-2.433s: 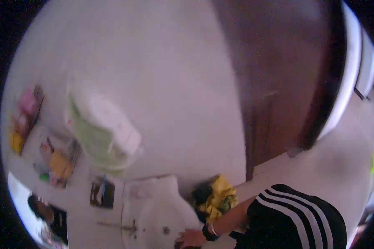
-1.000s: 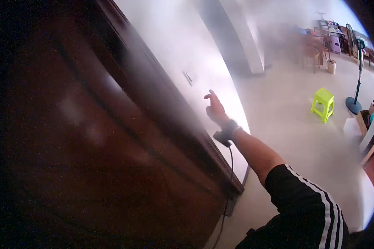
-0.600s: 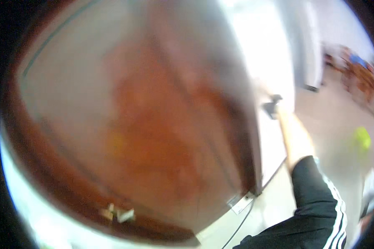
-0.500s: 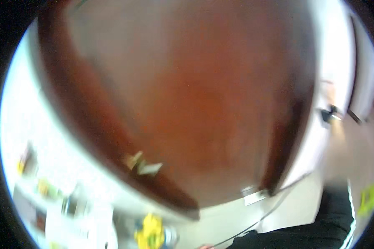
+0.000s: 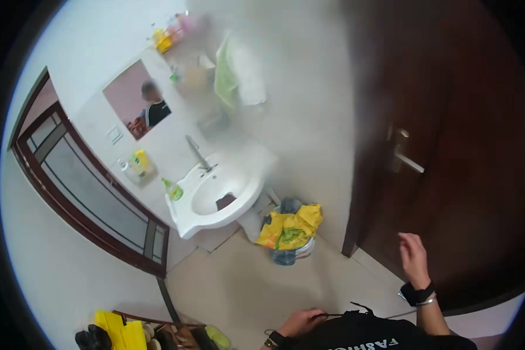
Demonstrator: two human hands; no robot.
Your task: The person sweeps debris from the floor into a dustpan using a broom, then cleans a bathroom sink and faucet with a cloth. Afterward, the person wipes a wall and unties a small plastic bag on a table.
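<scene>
My right hand point(image 5: 413, 256) is raised with its fingers apart, holding nothing, just in front of the dark wooden door point(image 5: 461, 175). A dark watch sits on that wrist. The door's metal lever handle point(image 5: 403, 156) is above the hand, apart from it. My left hand point(image 5: 300, 321) rests low at my chest, against my black shirt, its fingers curled on a thin black cord point(image 5: 332, 315).
A white washbasin point(image 5: 216, 195) with a tap and a green bottle point(image 5: 172, 189) stands by the wall. A bin with a yellow bag point(image 5: 290, 230) sits beside it. Above hang a mirror point(image 5: 139, 108) and a towel point(image 5: 236, 73). A brown-framed window point(image 5: 93, 204) is left, a shoe rack point(image 5: 140, 332) below.
The view has swung from the door's close-up surface back to the washroom. My right arm, earlier stretched out toward the door's edge, is now drawn back near the door's lower part.
</scene>
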